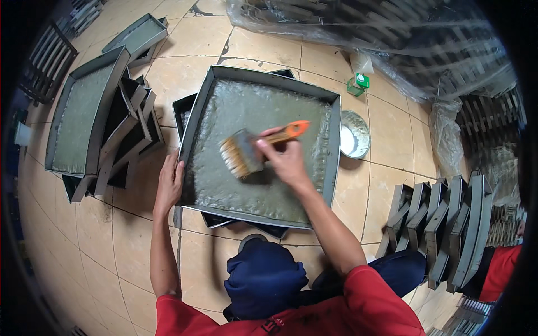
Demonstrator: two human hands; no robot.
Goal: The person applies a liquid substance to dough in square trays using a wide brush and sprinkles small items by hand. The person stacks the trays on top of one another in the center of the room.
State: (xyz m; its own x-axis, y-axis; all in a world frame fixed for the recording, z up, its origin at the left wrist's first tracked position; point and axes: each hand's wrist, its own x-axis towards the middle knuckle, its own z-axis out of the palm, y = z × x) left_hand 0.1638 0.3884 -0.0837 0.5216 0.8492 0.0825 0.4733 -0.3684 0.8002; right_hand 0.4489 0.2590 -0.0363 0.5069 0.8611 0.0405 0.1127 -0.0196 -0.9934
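A wide paintbrush (pixel 242 152) with pale bristles and an orange-tipped handle is gripped in my right hand (pixel 287 162). It is held over a square metal tray (pixel 334 145) whose inside is coated with wet-looking, grey-green material (pixel 241 106). The bristles point to the left; whether they touch the surface I cannot tell. At the tray's left edge, my left hand (pixel 170 180) rests with its fingers curled against the outer wall and rim. More trays (pixel 182 109) sit beneath this one, turned at an angle.
Stacked trays (pixel 84 120) stand to the left, the top one filled with the same material. Right of the tray are a metal bowl (pixel 355 134) with white contents and a green carton (pixel 358 84). Metal trays on edge (pixel 443 224) and plastic-covered racks (pixel 403 39) line the right.
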